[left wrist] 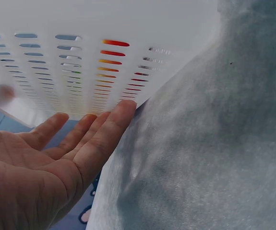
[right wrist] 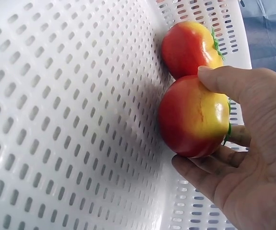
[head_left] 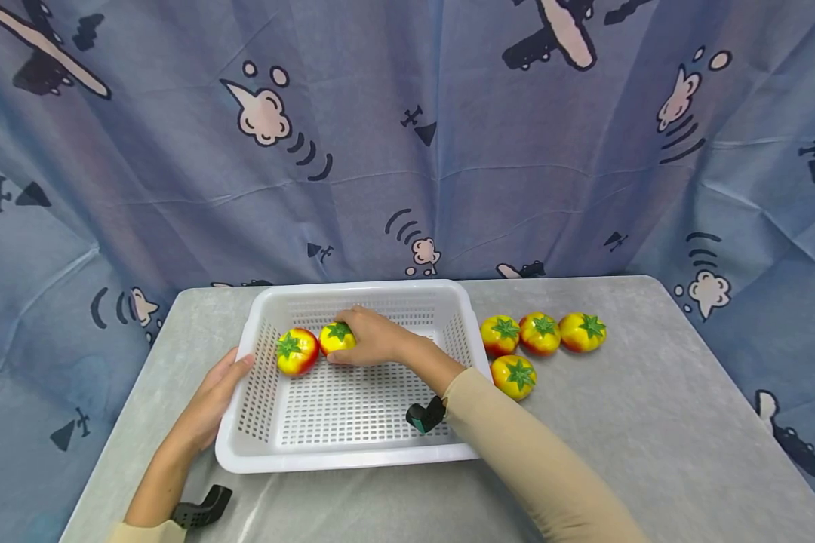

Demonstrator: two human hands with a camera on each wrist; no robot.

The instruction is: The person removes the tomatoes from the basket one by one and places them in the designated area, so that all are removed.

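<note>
My right hand (head_left: 376, 338) reaches into a white perforated plastic basket (head_left: 353, 458) and holds a red-and-yellow tomato (right wrist: 190, 117) with a green leafy top. Its thumb lies on one side of the fruit and the fingers curl round the other. Another such tomato (head_left: 297, 351) sits beside it, near the basket's left wall. At that wall's outside is my left hand (head_left: 210, 396). In the left wrist view, the fairly straight fingers (left wrist: 102, 143) of this hand touch the slotted wall from outside, low down; red and yellow show through the slots.
Right of the basket, several more tomatoes lie on the grey table (head_left: 652, 422): three in a row, including the rightmost tomato (head_left: 582, 332), and a nearer tomato (head_left: 514, 377) close to the basket's edge. A blue patterned curtain (head_left: 380, 151) hangs behind the table.
</note>
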